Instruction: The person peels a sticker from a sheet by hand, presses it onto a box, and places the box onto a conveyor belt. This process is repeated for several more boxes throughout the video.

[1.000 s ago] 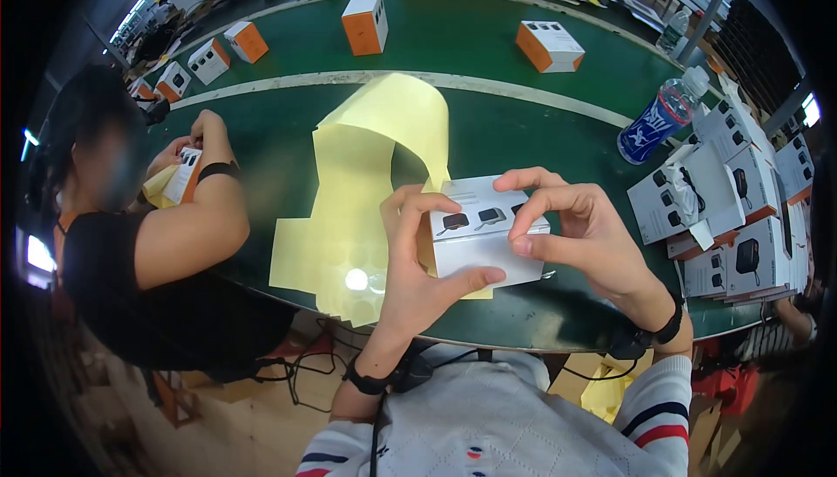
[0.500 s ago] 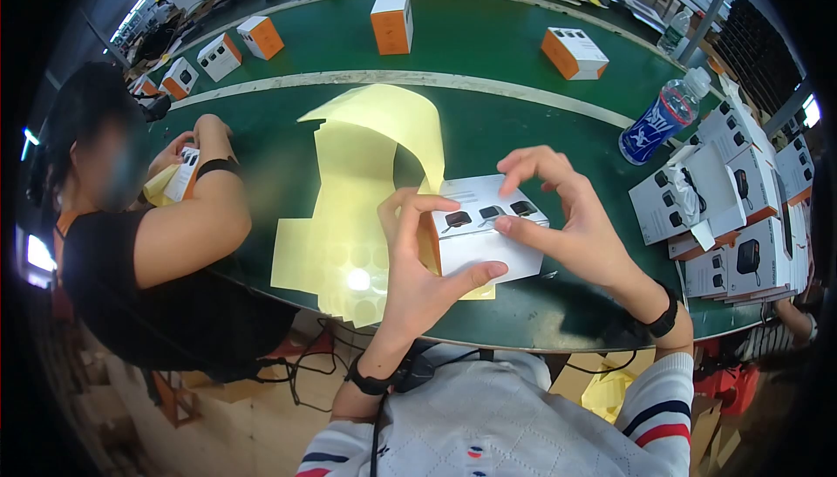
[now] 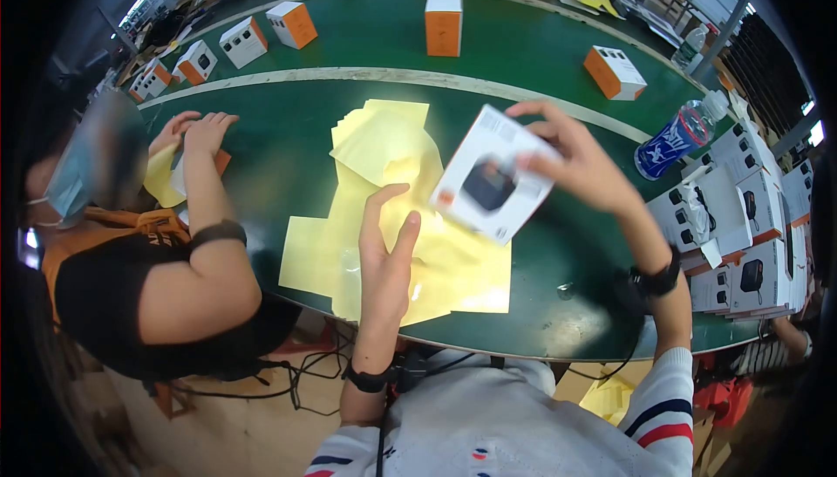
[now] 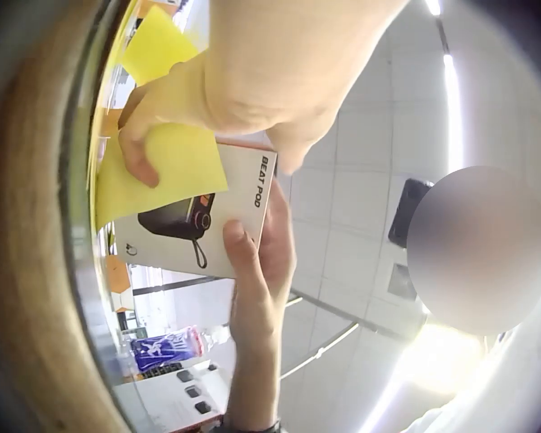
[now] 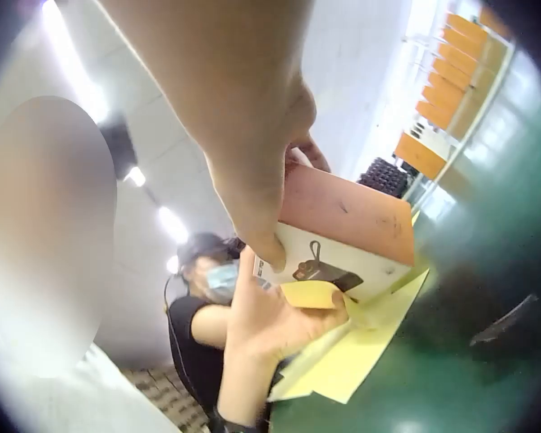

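Head view: my right hand (image 3: 580,159) pinches a white box (image 3: 490,185) by its upper right part, just right of frame center; box tilted, pictured face to camera. My left hand (image 3: 384,272) sits lower left of it, thumb and index well apart, fingers loosely bent, no visible grip. Yellow sheets (image 3: 309,250) under it on the green table (image 3: 540,329). Blue-labelled bottle (image 3: 671,146) upper right, stacked boxes (image 3: 758,207) at right edge, orange-and-white boxes (image 3: 444,28) along the top, masked person (image 3: 187,294) at left.

Left wrist view: box left of center, "BEAT POD" printed on it, my right thumb on that face. Yellow covers part of it; my left fingers bend in front, can't tell if touching the yellow.

Right wrist view: box right of center, orange side up, my right hand holding it. My left hand lower center, relaxed, beside the yellow just below the box.
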Demonstrator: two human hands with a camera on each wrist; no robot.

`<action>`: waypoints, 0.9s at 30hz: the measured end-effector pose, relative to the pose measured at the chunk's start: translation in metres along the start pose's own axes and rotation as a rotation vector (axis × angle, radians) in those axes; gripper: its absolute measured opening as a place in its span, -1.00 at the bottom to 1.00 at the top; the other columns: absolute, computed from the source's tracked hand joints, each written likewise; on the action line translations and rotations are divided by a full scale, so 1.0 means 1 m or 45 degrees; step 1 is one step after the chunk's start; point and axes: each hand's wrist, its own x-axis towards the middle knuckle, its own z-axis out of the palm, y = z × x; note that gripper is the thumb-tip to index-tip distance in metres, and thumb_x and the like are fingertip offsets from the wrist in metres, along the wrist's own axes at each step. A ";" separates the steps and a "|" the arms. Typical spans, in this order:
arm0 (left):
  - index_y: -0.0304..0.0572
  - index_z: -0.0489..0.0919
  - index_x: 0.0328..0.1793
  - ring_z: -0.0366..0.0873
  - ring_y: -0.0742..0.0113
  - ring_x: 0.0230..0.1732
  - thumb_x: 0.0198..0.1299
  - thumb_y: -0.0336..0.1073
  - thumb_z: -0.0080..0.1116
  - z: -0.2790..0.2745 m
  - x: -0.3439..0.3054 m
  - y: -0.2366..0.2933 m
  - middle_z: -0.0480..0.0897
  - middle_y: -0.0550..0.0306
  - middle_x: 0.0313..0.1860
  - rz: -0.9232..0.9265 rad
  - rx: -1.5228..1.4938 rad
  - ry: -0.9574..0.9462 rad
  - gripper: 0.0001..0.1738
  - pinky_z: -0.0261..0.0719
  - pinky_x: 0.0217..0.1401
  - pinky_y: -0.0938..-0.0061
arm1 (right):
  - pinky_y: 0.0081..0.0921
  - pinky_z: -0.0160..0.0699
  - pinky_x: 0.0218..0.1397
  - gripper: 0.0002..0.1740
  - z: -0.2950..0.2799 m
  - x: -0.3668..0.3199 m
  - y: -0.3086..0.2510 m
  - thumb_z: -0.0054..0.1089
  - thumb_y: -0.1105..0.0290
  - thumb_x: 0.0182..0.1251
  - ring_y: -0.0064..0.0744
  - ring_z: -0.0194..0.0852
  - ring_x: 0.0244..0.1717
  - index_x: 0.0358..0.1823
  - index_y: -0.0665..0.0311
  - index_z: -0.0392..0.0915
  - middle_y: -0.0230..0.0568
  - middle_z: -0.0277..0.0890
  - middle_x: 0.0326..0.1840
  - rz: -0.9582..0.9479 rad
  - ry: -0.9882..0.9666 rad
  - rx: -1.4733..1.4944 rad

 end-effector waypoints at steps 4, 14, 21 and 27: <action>-0.06 0.28 0.53 0.59 0.34 0.23 0.37 -0.65 0.07 -0.021 0.000 -0.005 0.42 -0.18 0.42 0.358 0.334 0.016 -0.37 0.62 0.11 0.58 | -0.50 0.41 0.16 -0.38 -0.068 0.070 0.087 0.26 -0.08 0.45 -0.49 0.49 0.01 0.32 0.18 0.42 -0.31 0.56 -0.01 0.277 0.372 0.156; 0.14 -0.25 0.73 0.64 0.26 0.20 0.38 -0.72 0.02 -0.001 -0.017 0.022 0.52 -0.43 0.36 0.193 -0.163 0.008 0.00 0.59 0.09 0.59 | -0.51 0.47 0.15 -0.51 -0.002 0.042 0.035 0.07 0.28 0.61 -0.50 0.54 0.02 0.47 0.18 0.27 -0.24 0.61 0.06 -0.205 0.256 -0.010; -0.31 0.21 0.55 0.67 0.29 0.18 0.42 -0.53 0.19 0.009 -0.015 0.022 0.62 -0.13 0.26 -0.191 -0.317 -0.189 -0.36 0.67 0.10 0.49 | -0.64 0.56 -0.13 -0.57 0.052 -0.032 -0.026 0.32 0.58 0.35 -0.64 0.58 -0.28 0.23 0.28 0.48 -0.32 0.61 -0.32 -0.272 0.117 0.084; -0.35 0.35 0.45 0.68 0.24 0.19 0.45 -0.39 0.22 0.025 -0.023 0.032 0.62 -0.03 0.25 -0.455 -0.570 -0.323 -0.48 0.74 0.11 0.38 | -0.53 0.51 -0.13 -0.78 0.044 -0.055 -0.030 0.43 0.53 0.22 -0.41 0.53 -0.13 -0.11 0.12 0.79 -0.26 0.51 -0.06 -0.560 0.318 -0.509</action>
